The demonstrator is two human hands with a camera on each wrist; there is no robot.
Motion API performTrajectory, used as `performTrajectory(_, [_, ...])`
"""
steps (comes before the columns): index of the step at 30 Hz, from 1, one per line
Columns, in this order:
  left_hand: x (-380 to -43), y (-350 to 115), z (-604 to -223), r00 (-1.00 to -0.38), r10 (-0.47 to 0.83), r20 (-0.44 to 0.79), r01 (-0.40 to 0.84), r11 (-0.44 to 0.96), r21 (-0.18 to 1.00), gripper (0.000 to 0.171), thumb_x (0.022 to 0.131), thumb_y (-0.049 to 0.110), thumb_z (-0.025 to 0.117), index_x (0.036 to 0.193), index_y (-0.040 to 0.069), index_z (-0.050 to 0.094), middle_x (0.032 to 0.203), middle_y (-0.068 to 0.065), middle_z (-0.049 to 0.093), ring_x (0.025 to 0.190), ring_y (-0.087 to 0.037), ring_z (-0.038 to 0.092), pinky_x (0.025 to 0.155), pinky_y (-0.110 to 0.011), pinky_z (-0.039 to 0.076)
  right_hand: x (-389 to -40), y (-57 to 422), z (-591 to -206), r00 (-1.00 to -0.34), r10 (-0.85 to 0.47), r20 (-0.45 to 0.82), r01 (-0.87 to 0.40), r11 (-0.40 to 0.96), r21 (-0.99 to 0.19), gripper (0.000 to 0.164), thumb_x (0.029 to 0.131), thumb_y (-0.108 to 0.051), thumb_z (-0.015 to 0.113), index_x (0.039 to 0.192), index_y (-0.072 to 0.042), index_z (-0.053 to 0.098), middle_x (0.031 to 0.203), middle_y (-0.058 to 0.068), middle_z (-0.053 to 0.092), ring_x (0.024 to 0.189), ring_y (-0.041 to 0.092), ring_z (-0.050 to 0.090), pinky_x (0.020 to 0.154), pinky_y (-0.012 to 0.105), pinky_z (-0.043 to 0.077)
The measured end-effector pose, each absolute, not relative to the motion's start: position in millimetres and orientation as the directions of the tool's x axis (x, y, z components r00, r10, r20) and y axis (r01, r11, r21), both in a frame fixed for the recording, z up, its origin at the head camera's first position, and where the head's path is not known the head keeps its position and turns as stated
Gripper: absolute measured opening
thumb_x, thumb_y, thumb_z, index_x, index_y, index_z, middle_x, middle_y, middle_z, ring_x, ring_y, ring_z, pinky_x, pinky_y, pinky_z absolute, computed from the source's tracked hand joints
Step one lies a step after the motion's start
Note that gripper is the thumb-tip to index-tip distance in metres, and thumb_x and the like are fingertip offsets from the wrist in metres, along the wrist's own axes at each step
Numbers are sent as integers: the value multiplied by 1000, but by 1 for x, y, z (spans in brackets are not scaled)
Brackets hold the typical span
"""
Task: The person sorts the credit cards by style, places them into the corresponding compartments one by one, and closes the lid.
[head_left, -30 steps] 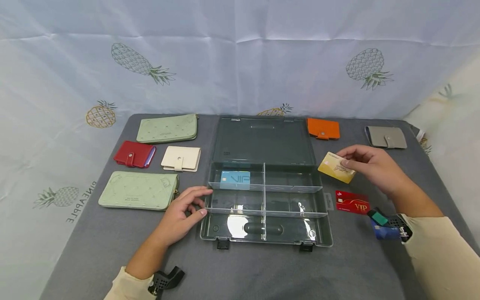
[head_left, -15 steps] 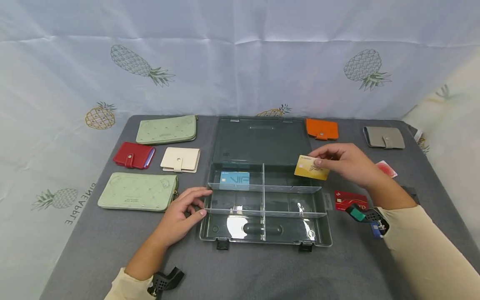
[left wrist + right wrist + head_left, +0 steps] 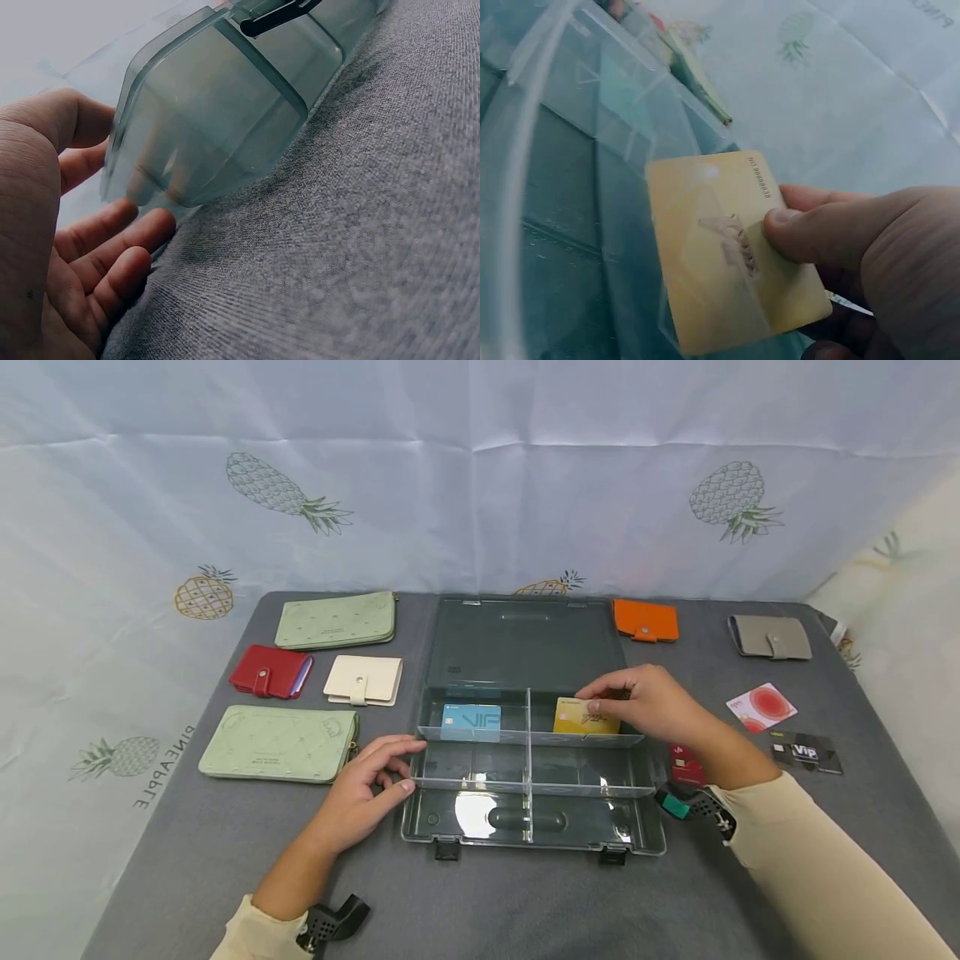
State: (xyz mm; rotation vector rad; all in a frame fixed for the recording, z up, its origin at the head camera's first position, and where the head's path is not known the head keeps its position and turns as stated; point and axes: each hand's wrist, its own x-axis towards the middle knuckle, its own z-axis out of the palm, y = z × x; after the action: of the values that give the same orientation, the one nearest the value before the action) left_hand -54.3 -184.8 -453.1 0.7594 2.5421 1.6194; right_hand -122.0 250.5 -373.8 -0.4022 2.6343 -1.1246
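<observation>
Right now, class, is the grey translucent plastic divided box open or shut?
Open: the box has its flat lid laid back on the far side, leaving the clear dividers exposed.

This looks like a curtained-off workspace: pale pineapple-print curtains [image 3: 480, 518] hang on 3 sides of a gray cloth-covered table [image 3: 525, 906].

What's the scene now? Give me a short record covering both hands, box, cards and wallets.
Right hand: pinches a rectangular yellow-gold plastic card at the back right compartment
Left hand: touches the left side of a translucent grey-green plastic box
Lid: open
Inside box: light blue plastic VIP card, back left compartment
Loose cards: red plastic card, partly hidden; white-pink card with red circle; black VIP card
Left wallets: two long pale green wallets; red wallet; cream wallet
Right wallets: orange wallet; grey wallet
</observation>
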Motion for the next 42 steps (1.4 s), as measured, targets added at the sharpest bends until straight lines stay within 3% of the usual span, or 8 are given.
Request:
performTrajectory(10, [-53, -184, -452, -882, 414, 226, 379, 334, 863, 46, 96, 0, 73, 141, 11, 68, 142, -5, 63, 97, -18, 68, 73, -28, 55, -119, 243, -385, -922, -383, -64, -248, 709, -661, 17, 97, -14, 81, 112, -20, 86, 110, 0, 81, 96, 19, 73, 75, 37, 55])
performTrajectory(17, [-53, -184, -452, -880, 414, 233, 385, 333, 861, 46, 96, 0, 72, 141, 11, 68, 141, -5, 63, 97, -17, 68, 72, -28, 55, -116, 241, -394, -925, -380, -3, -304, 744, -595, 16, 96, -17, 82, 111, -18, 85, 98, -5, 81, 83, 11, 70, 71, 36, 55])
performTrajectory(25, [-54, -184, -453, -879, 415, 237, 387, 327, 862, 45, 96, -1, 72, 140, 8, 67, 140, -5, 64, 96, -20, 68, 71, -28, 55, -113, 241, -397, -911, -409, 60, -377, 765, -522, 26, 92, -23, 86, 118, -17, 84, 105, 1, 82, 85, 15, 71, 72, 38, 54])
performTrajectory(32, [-54, -183, -453, -878, 417, 235, 387, 328, 862, 45, 97, -1, 72, 140, 10, 68, 141, -4, 63, 97, -18, 68, 72, -28, 55, -112, 247, -394, -908, -414, 60, -370, 729, -576, 32, 90, -24, 89, 120, -15, 84, 109, 2, 81, 73, 10, 60, 65, 31, 49])
performTrajectory(42, [-54, -185, -455, -878, 416, 237, 388, 328, 861, 45, 97, 1, 72, 141, 11, 67, 141, -4, 64, 97, -16, 68, 71, -28, 55, -101, 264, -393, -903, -388, 186, -413, 661, -626, 35, 90, -13, 87, 125, -11, 80, 120, 3, 78, 87, 16, 75, 78, 33, 61])
